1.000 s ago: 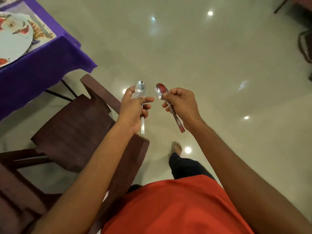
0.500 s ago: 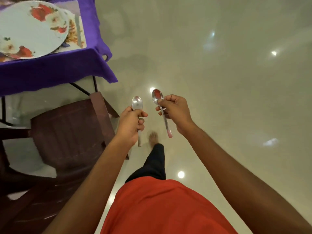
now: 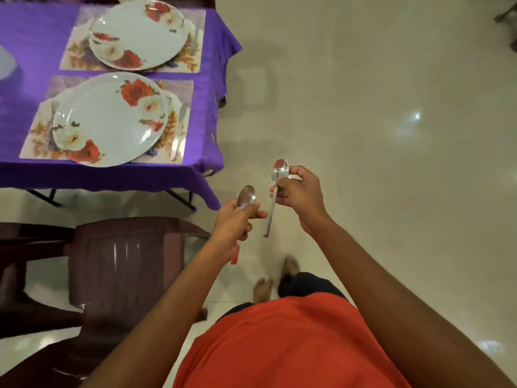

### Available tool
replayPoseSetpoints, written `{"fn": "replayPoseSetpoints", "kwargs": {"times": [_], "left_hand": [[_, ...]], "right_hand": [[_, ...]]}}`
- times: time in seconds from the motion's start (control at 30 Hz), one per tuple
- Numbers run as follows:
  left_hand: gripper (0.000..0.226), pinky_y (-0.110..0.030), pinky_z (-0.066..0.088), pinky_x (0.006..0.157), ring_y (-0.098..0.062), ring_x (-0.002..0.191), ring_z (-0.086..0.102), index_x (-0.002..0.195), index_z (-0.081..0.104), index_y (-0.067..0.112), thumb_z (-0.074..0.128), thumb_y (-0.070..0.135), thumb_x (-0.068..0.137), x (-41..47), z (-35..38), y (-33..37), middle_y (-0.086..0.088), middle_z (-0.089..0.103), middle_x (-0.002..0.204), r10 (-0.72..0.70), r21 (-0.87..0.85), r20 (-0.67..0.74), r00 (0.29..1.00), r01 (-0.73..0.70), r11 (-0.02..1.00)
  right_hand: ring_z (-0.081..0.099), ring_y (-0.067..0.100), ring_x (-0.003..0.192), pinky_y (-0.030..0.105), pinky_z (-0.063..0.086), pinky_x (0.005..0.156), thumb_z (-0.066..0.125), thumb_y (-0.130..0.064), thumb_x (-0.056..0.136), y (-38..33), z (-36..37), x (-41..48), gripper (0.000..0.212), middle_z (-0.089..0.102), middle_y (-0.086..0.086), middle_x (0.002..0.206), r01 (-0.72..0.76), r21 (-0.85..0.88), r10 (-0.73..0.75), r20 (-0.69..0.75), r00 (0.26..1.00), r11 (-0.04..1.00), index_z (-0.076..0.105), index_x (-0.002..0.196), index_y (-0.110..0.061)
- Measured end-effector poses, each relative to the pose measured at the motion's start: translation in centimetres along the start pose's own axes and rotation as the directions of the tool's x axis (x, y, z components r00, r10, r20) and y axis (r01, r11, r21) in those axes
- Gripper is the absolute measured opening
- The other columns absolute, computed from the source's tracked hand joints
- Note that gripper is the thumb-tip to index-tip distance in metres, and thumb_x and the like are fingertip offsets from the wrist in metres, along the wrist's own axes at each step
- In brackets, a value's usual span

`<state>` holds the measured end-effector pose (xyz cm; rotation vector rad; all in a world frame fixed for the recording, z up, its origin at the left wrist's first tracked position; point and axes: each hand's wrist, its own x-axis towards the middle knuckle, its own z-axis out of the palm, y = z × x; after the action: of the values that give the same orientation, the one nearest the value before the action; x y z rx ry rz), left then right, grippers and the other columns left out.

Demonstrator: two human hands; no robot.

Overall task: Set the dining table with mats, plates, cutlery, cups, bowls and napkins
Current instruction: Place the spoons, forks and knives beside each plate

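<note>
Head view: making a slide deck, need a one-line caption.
Table-setting underway: left hand grips a spoon, right hand a second spoon, beside the table with plates on mats.

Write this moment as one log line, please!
left hand: grips first spoon | right hand: grips second spoon | table: plates on mats

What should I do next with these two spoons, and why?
Probably reach the left hand toward the near mat and lay its spoon beside the knife there. That hand is closer to the table than the right hand, which holds the other spoon; both hang over the floor, and no spoon shows by the near plate.
</note>
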<state>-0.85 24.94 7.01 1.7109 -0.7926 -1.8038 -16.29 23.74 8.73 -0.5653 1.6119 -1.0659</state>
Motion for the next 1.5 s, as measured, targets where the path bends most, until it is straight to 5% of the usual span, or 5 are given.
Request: {"fn": "replayPoseSetpoints", "kwargs": {"times": [0.4,0.8,0.9,1.27,1.5], "left_hand": [[0.024,-0.021,0.036,0.043,-0.004,0.046,0.048,0.097,0.060,0.013,0.078,0.010,0.082,9.3,-0.9,9.2,0.002,0.072,0.072,0.131,-0.188,-0.421,0.898,-0.227,0.956],[0.013,-0.045,0.059,0.085,-0.031,0.092,0.073,0.099,0.073,0.010,0.075,0.008,0.086,14.6,-11.0,12.1,-0.013,0.076,0.099,-0.130,-0.453,-0.780,0.612,-0.409,0.792],[0.015,-0.035,0.057,0.075,-0.020,0.079,0.073,0.100,0.074,0.007,0.075,0.010,0.086,16.2,-15.9,12.8,-0.012,0.076,0.095,-0.157,-0.436,-0.826,0.541,-0.437,0.787],[0.006,-0.013,0.046,0.057,0.008,0.057,0.057,0.092,0.074,0.009,0.076,0.012,0.086,22.7,-35.0,15.5,0.004,0.068,0.076,-0.156,-0.259,-0.939,0.307,-0.329,0.908],[0.011,-0.031,0.058,0.064,-0.019,0.074,0.068,0.091,0.074,0.005,0.076,0.014,0.084,25.0,-42.6,14.9,-0.005,0.071,0.082,-0.165,-0.210,-0.950,0.266,-0.152,0.966]], "right_hand": [[0.066,0.022,0.074,0.030,0.060,0.063,0.055,0.011,0.089,-8.7,9.9,17.9,0.031,0.063,0.008,0.090,0.034,-0.090,0.006,0.405,0.914,0.995,0.056,0.097,-0.019],[0.071,0.022,0.064,0.037,0.062,0.069,0.064,0.001,0.087,-13.3,26.0,25.8,0.019,0.076,0.009,0.083,0.424,-0.387,0.062,0.793,0.606,0.819,0.072,0.088,-0.017],[0.069,0.016,0.060,0.035,0.059,0.068,0.065,-0.006,0.087,-13.8,32.1,26.8,0.014,0.076,0.009,0.082,0.542,-0.374,0.058,0.858,0.511,0.753,0.073,0.089,-0.017],[0.067,0.013,0.070,0.030,0.053,0.071,0.073,-0.019,0.082,-12.2,55.9,29.2,0.008,0.074,-0.005,0.079,0.802,-0.312,0.072,0.944,0.321,0.509,0.076,0.081,-0.026],[0.060,0.001,0.062,0.018,0.046,0.062,0.071,-0.019,0.085,-9.9,64.9,29.6,0.013,0.068,-0.012,0.068,0.877,-0.253,0.093,0.967,0.236,0.408,0.081,0.094,-0.019]]}}
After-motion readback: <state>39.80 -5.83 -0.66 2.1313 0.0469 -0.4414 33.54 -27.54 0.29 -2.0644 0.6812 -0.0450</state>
